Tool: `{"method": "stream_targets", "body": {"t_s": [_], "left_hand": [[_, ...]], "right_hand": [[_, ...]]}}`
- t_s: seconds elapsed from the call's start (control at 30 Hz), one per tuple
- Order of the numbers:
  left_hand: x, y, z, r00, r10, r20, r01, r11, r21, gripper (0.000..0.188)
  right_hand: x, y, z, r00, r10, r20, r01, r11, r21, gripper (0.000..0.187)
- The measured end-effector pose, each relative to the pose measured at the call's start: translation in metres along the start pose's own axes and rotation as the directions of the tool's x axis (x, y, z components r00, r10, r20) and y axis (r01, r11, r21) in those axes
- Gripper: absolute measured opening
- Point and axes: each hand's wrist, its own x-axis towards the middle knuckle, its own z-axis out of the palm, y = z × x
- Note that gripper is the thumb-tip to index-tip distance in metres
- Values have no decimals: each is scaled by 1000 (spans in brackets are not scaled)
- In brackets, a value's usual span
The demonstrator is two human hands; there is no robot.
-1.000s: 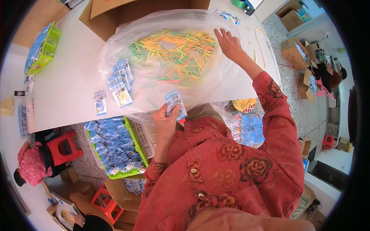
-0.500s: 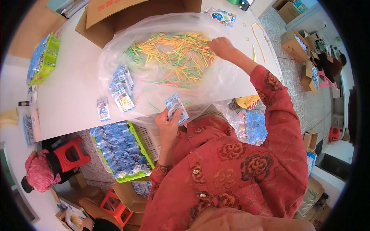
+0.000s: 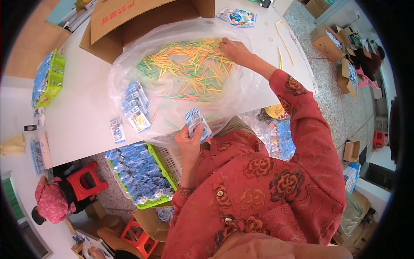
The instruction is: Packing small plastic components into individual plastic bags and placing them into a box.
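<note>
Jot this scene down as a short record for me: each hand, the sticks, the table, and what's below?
Left hand: holds a blue-and-white packet, thumb across its front
Right hand: at the right edge of the pile of thin sticks; whether it grips one is unclear
Stick colours: mainly yellow and green, some pinkish
Under the sticks: clear plastic sheeting
Table: also bears an open cardboard box
Below, left: green-rimmed basket heaped with blue packets
</note>
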Motion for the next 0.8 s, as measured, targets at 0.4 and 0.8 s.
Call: {"method": "stream_targets", "body": {"t_s": [0.4, 0.8], "left_hand": [[6, 11, 5, 1000, 0, -5, 0, 1000, 1, 16], [8, 10, 9, 1000, 15, 18, -15, 1000, 27, 16]], "right_hand": [[-7, -15, 8, 991, -120, 58, 128, 975, -181, 24], [-9, 0, 14, 981, -185, -58, 180, 981, -72, 25]]}}
